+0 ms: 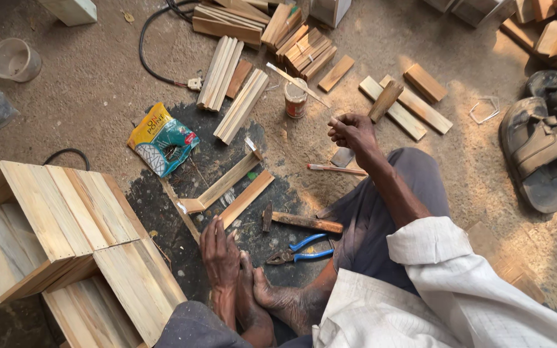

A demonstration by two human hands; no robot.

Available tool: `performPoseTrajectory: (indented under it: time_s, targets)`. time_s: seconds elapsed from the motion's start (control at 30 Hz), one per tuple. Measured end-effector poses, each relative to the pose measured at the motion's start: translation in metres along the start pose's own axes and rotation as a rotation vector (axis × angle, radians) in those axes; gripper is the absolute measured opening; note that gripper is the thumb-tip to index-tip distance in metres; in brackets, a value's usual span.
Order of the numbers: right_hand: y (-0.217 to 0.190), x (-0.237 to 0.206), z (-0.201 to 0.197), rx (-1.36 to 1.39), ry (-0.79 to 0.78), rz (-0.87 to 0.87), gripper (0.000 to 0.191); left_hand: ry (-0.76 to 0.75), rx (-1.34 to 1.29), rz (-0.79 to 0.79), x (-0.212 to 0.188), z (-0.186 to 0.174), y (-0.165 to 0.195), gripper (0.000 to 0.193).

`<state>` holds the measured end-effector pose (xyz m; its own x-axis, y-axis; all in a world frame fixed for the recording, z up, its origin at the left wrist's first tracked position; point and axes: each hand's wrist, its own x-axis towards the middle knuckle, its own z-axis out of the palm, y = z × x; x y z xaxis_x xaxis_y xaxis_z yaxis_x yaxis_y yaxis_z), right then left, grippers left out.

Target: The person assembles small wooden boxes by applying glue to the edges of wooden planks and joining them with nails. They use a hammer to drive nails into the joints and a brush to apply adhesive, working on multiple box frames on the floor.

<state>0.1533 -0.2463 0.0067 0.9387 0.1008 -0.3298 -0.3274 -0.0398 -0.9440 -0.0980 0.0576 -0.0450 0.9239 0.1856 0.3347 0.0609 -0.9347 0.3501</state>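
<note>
**Left hand pins the strip frame, right hand pinched up by the tin**

Going left to right.

Far left of my left hand: finished slat boxes (66, 238), stacked out of the work patch. Up from that hand lies the yellow-green packet (162, 138), torn side facing me, close enough to reach across to.

My left hand (220, 254) is flat, fingers spread and pressed down beside the near end of the wooden strips (227, 190). It grips nothing; it's just palm weight. The strips form an angled corner on the dark floor patch just above my fingertips, so pressing there probably keeps the joint from sliding. My bare feet (262, 293) sit tight against that hand on its right, bracing.

Between the hands, the hammer (301, 221) lies handle pointing toward the right hand, with blue-handled pliers (301, 250) just below it. Both sit in the gap where either hand can grab them.

My right hand (354, 132) is raised, fingers curled nearly closed with the tips pinched. Whether something small is in the pinch, I can't tell. The small tin (296, 98) stands just left of it and a red pencil (336, 169) lies just below.

Far right are loose wood offcuts (407, 106), then sandals (539, 154), well clear.
</note>
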Motion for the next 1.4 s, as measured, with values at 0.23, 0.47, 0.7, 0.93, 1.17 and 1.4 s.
performPoseTrajectory:
  time_s: [0.23,0.47,0.7,0.93,1.17,1.4]
  targets:
    - [0.014,-0.002,0.017,-0.265,-0.235,-0.156,0.036,-0.202,0.089,0.092,0.036,0.014,0.001,0.053]
    - [0.034,0.008,0.022,-0.382,-0.250,-0.116,0.035,-0.237,0.039,0.027,0.040,0.019,-0.003,0.049]
    - [0.045,0.007,0.048,-0.553,-0.263,-0.211,0.033,-0.027,0.053,0.185,0.026,-0.022,-0.025,0.043]
    - [0.044,0.011,0.071,-0.578,-0.335,-0.256,0.036,0.015,0.120,0.108,0.079,-0.065,-0.046,0.045]
    - [0.047,0.008,0.070,-0.611,-0.355,-0.267,0.037,-0.034,0.096,0.116,0.092,-0.056,-0.032,0.054]
    - [0.047,0.010,0.074,-0.600,-0.374,-0.349,0.035,-0.048,0.145,0.115,0.090,-0.050,-0.038,0.056]
